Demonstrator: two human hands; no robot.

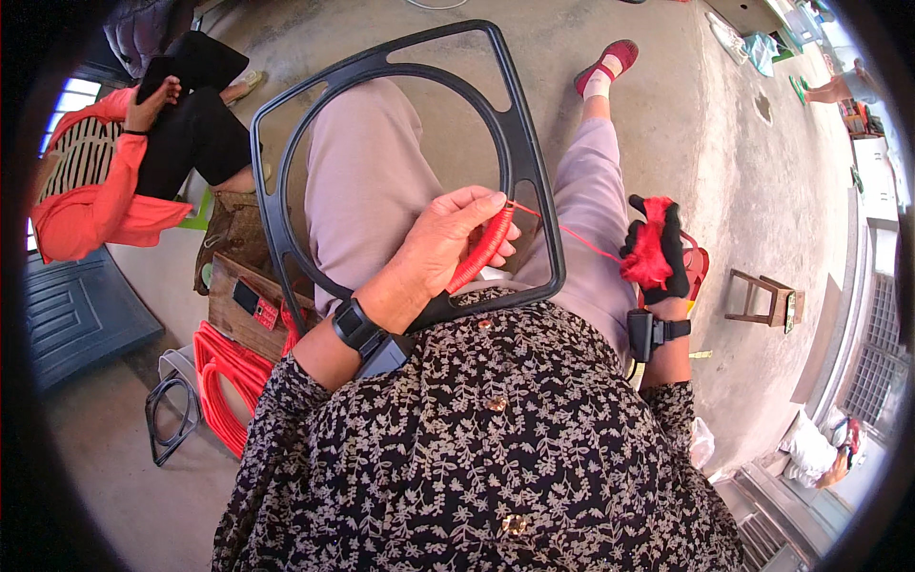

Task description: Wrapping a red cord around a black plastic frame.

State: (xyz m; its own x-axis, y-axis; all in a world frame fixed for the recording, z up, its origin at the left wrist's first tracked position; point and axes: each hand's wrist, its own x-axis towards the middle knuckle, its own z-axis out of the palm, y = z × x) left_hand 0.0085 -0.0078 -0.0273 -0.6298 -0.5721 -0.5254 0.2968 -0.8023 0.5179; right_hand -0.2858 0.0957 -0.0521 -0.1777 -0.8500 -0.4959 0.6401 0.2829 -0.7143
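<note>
A black frame (259, 172) with an inner ring lies across my lap. The lower right part of the ring is tightly wound with red cord (484, 250). My left hand (457, 224) grips this wound stretch, thumb pressed on top near the end of the winding. From there a thin red strand (589, 242) runs right to my right hand (673, 250), which wears a black glove and is held out beside my right thigh. A fluffy bundle of red thread (653, 250) lies in that hand, with the gloved fingers curled about it.
On the left are a wooden box (238, 310) with a red phone (255, 303), stacked red-wound frames (224, 381) and a small black frame (172, 419). A seated person (114, 181) holds a dark phone. A wooden stool (762, 298) stands to the right.
</note>
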